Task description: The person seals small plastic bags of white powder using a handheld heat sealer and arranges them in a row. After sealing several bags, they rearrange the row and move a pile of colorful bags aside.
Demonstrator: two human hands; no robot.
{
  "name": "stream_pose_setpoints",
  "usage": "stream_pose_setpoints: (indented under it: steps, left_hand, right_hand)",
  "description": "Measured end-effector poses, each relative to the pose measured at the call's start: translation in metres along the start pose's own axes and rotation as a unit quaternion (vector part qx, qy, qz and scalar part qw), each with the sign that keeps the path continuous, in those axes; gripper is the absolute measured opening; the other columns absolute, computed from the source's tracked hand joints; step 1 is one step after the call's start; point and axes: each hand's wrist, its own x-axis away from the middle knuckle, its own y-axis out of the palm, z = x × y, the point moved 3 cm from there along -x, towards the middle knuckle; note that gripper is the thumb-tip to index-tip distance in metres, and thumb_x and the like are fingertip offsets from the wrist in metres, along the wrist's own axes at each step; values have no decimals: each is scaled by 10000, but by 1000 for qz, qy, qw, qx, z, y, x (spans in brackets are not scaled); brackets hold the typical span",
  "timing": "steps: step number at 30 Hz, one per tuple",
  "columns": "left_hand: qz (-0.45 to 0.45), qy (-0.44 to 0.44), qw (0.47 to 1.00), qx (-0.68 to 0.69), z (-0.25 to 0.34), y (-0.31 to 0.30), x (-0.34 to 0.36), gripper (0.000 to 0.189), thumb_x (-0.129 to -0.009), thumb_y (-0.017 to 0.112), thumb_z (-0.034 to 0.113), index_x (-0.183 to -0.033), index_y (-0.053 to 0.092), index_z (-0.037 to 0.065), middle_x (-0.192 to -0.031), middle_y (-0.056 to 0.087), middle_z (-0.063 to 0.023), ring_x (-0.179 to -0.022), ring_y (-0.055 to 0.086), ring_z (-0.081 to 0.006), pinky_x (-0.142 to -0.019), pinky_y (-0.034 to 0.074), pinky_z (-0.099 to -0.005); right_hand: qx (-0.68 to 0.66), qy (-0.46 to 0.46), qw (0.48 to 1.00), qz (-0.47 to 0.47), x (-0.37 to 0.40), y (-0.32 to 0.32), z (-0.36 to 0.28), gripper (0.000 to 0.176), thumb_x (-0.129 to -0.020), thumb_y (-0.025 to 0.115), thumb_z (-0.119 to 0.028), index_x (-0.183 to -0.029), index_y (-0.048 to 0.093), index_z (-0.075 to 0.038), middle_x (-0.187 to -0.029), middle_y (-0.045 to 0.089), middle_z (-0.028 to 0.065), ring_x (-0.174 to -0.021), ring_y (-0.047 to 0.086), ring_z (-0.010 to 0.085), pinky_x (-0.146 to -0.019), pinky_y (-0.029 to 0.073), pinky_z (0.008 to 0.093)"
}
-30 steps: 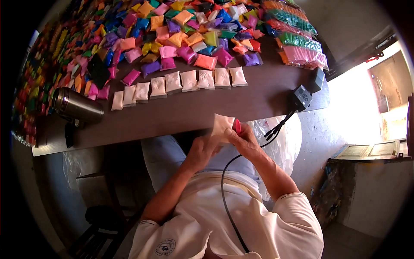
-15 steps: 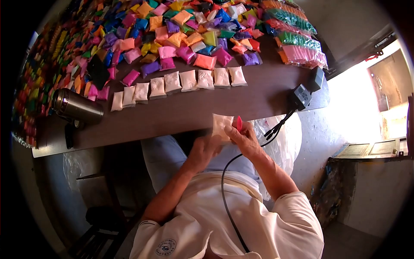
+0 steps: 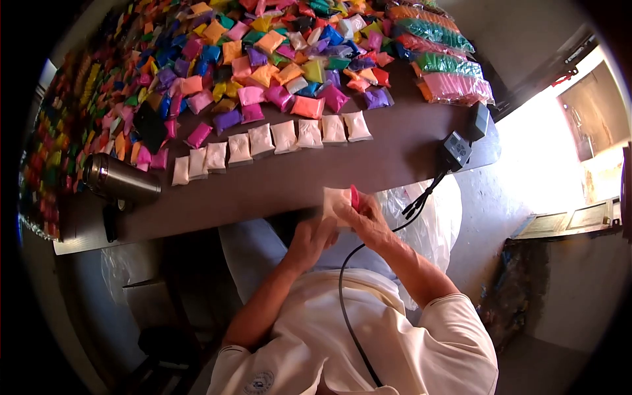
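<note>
Between my hands, just off the table's front edge, is a pale peach packet [image 3: 334,200]. My left hand [image 3: 313,238] is at its lower left, with fingers closed against its lower part. My right hand [image 3: 367,220] grips the packet's right side and also has a small red object [image 3: 355,197] by the thumb and fingers. The red object's shape is partly hidden. Beyond my hands, a row of several similar pale packets [image 3: 284,137] lies on the dark table [image 3: 276,178].
Many colourful packets [image 3: 263,72] are heaped at the back and left. A metal flask [image 3: 125,179] lies at the left. Bundled packets [image 3: 454,85] sit back right, near a black box with cables [image 3: 455,150]. Clear plastic [image 3: 428,224] hangs at my right.
The view has shifted slightly, so the table's items appear a little lower. The red object has tilted and now lies closer against the packet in my hands.
</note>
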Motion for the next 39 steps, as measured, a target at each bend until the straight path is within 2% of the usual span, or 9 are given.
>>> stream_pose_setpoints:
  steps: [2,8,14,16,22,24,28,36,39]
  left_hand:
    - [15,-1,1000,-5,-6,-1,-2,478,-961,455,443,-709,515,42,-622,485,-2,-564,435,-72,-511,360,-236]
    - [-15,-7,1000,-1,-13,6,1,472,-974,440,382,-677,512,22,-570,472,-20,-544,427,-96,-523,361,-275]
    - [7,-18,1000,5,-14,-1,0,461,-977,440,402,-699,493,38,-606,474,-9,-548,425,-75,-507,361,-240]
    - [-11,-9,1000,4,-23,0,0,460,-977,441,398,-698,491,36,-605,477,-10,-546,426,-75,-505,362,-241]
    - [-26,10,999,21,-25,-4,3,454,-979,444,387,-699,489,32,-609,490,-19,-544,435,-83,-505,369,-243]
    - [-17,20,1000,16,-30,-9,4,454,-978,444,390,-700,490,34,-614,496,-23,-546,438,-87,-507,373,-244]
    - [-10,-14,1000,-7,-34,-6,6,457,-978,433,406,-704,491,45,-633,507,-25,-563,437,-87,-523,382,-245]
    - [-1,-26,1000,3,-17,-9,10,475,-982,411,419,-687,478,53,-606,482,-12,-551,431,-91,-512,367,-242]
    - [-3,-14,1000,-13,-22,-5,10,481,-985,401,421,-684,476,53,-596,467,-7,-546,425,-92,-507,360,-247]
  right_hand:
    - [59,61,996,35,4,3,-12,310,-922,572,-286,-959,569,22,-799,608,29,-753,558,73,-642,486,242]
    - [-9,-10,1000,-19,-1,2,0,296,-935,546,-300,-913,543,-5,-747,592,34,-642,590,104,-521,505,253]
    - [34,50,998,-28,6,3,-15,242,-943,514,-234,-971,536,6,-798,618,69,-720,609,128,-608,521,269]
    - [-50,24,992,-110,3,0,4,232,-944,500,-216,-991,537,8,-834,631,68,-751,609,131,-644,523,277]
    - [30,20,995,-96,4,-2,2,233,-921,529,-197,-1025,540,11,-860,628,39,-770,574,97,-685,490,259]
    - [141,65,987,-42,7,-3,-9,257,-918,554,-210,-1047,544,11,-898,617,29,-813,545,80,-730,476,259]
    - [73,48,994,-60,6,1,-3,257,-912,582,-187,-1058,558,23,-935,616,36,-864,536,76,-767,467,265]
    - [87,107,990,-29,8,7,-1,252,-922,569,-204,-1011,594,30,-856,639,32,-803,570,90,-742,480,270]
    - [55,28,997,-53,3,-1,26,382,-900,617,-357,-1016,619,7,-846,596,-20,-742,501,50,-632,429,234]
